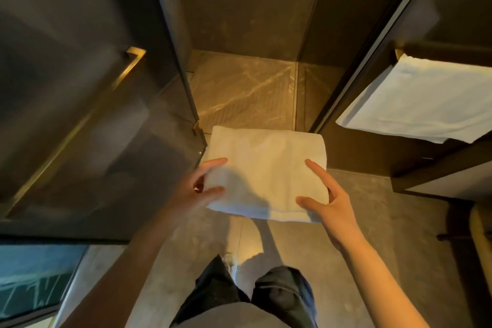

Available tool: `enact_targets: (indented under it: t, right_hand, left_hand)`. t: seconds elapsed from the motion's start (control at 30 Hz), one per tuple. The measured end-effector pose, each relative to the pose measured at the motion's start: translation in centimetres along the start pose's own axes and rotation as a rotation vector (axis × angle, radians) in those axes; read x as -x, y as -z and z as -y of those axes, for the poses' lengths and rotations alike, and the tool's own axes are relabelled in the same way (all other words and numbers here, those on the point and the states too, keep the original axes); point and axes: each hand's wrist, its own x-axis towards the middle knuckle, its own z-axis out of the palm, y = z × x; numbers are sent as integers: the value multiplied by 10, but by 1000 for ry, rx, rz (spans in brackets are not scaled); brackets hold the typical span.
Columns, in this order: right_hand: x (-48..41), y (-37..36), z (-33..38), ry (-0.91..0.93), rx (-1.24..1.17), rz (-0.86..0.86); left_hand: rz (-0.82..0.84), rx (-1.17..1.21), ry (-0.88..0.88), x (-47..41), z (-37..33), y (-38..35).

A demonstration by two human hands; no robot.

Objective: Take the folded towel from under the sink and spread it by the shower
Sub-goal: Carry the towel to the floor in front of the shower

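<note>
So the folded towel (266,168) is up in the air right at the shower opening, held flat between 2 hands. The left hand (194,192) grips its left edge and the right hand (332,202) grips its right edge, each with a thumb and 1 finger on top and the rest tucked underneath as far as I can tell. It's a neat square, not opened out yet.

What could go sideways, in my opinion:

- It sits partly over the marble shower floor (239,93). Let it drop from here and some of it could land inside the shower rather than on the grey floor (372,221) outside it. Can't tell if that marble is wet, but if it is, soggy mat.
- The glass door (80,88) with the brass handle (80,125) is just beside the left hand. A big shake to open the folds could smack knuckles or cloth into its edge.
- Both grips are on the whole stack, so pulling apart won't unfold anything. You'd need to pinch only 1 layer, or it goes down in a lump.
- There's a hanging towel (420,104) on the right, easy to snag on a wide swing.
</note>
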Motion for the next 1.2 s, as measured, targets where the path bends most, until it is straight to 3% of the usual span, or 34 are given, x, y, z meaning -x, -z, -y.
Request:
enact_targets:
  t: [0.37, 0.7, 0.93, 1.2]
  right_hand:
    - [-116, 73, -8, 22, 88, 61]
    - [-191, 79, -72, -74, 61, 86]
    - [-240, 35, -192, -159, 69, 38]
    - [-303, -25, -435, -176, 72, -26]
  left_hand:
    - [-134, 183, -2, -107, -31, -67]
    - [-107, 150, 51, -189, 17, -73]
    - [4, 129, 121, -273, 143, -62]
    - [18, 99, 212, -384, 385, -82]
